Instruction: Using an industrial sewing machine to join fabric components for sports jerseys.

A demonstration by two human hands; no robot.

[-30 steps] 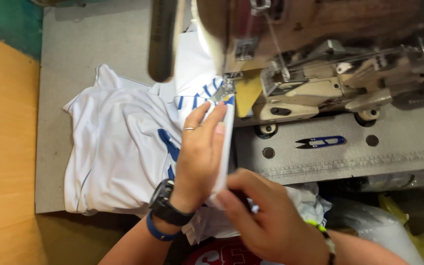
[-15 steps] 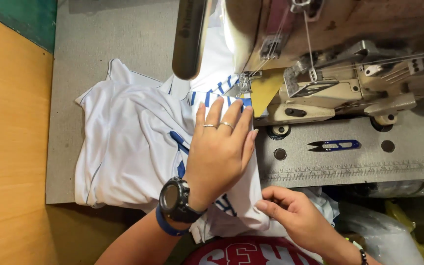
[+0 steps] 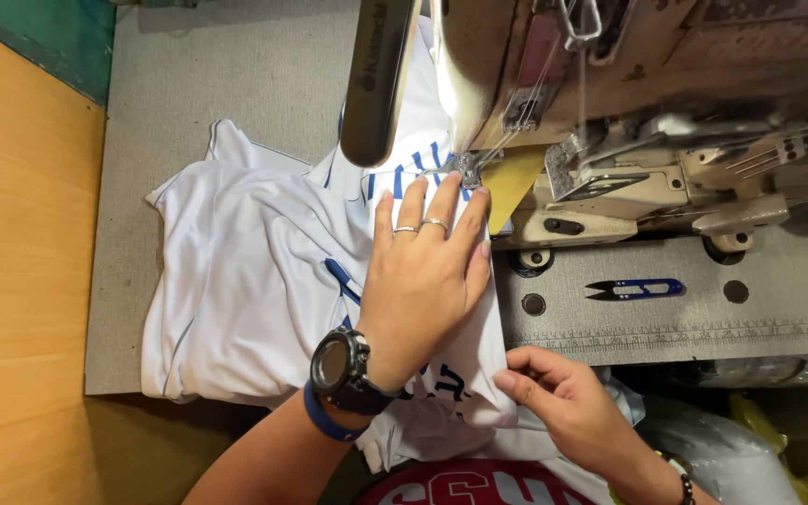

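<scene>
The left hand (image 3: pixel 423 281) lies flat, fingers spread, pressing the white garment (image 3: pixel 245 299) (mid-frame) toward the presser foot (image 3: pixel 468 170); the right hand (image 3: pixel 563 402) pinches its lower edge. Feeding the seam calls for steady guidance.

Blue-handled thread snips (image 3: pixel 636 289) lie on the grey table (image 3: pixel 236 75) beside a printed ruler strip (image 3: pixel 685 335) along its front edge. A yellow guard (image 3: pixel 509 180) hangs off the machine, a dark cylindrical part (image 3: pixel 378 84) juts down — and an orange-brown wooden surface (image 3: pixel 21 281) flanks the left, with clear plastic bags (image 3: pixel 713 449) low at right.
</scene>
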